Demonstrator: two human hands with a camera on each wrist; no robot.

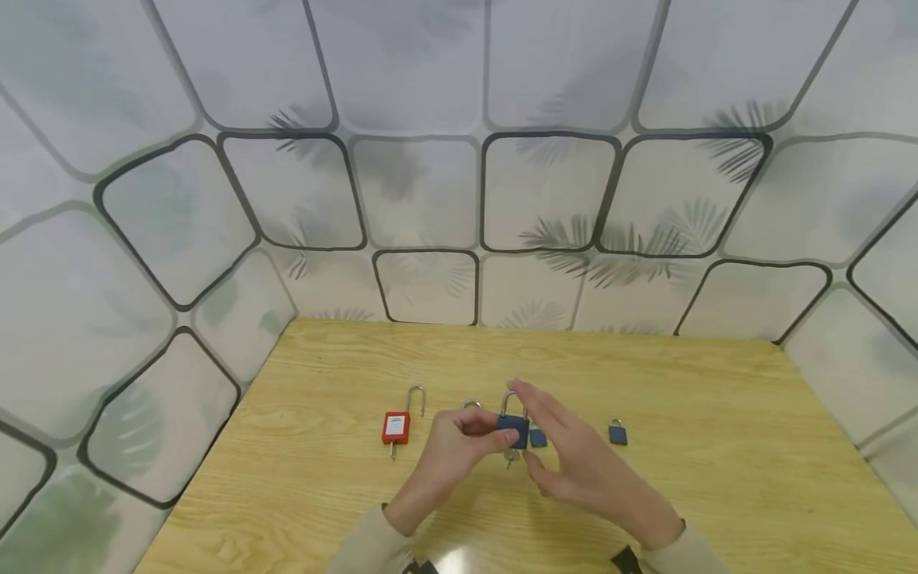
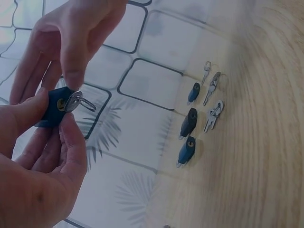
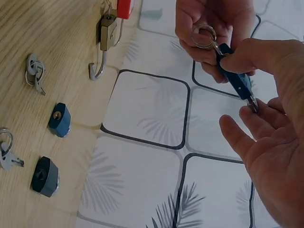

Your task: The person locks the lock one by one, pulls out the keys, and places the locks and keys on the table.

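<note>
My left hand (image 1: 459,442) pinches a blue padlock (image 1: 512,431) between thumb and fingers. In the head view its metal shackle points up. A key with a ring (image 2: 78,102) sits at its keyhole in the left wrist view. My right hand (image 1: 574,454) is close on the other side, its fingers lightly bent. One right fingertip touches the shackle (image 3: 252,103) in the right wrist view, and the right thumb lies against or very near the lock's key end. On the table behind, a smaller blue padlock (image 1: 538,438) is partly covered by the hands.
A red padlock (image 1: 396,427) with a long shackle lies at left. Beside it is a brass padlock (image 3: 108,32). Another blue padlock (image 1: 617,433) is at right. A dark padlock (image 3: 45,176) and loose keys (image 3: 34,73) lie on the wooden table (image 1: 717,399). Patterned walls enclose it.
</note>
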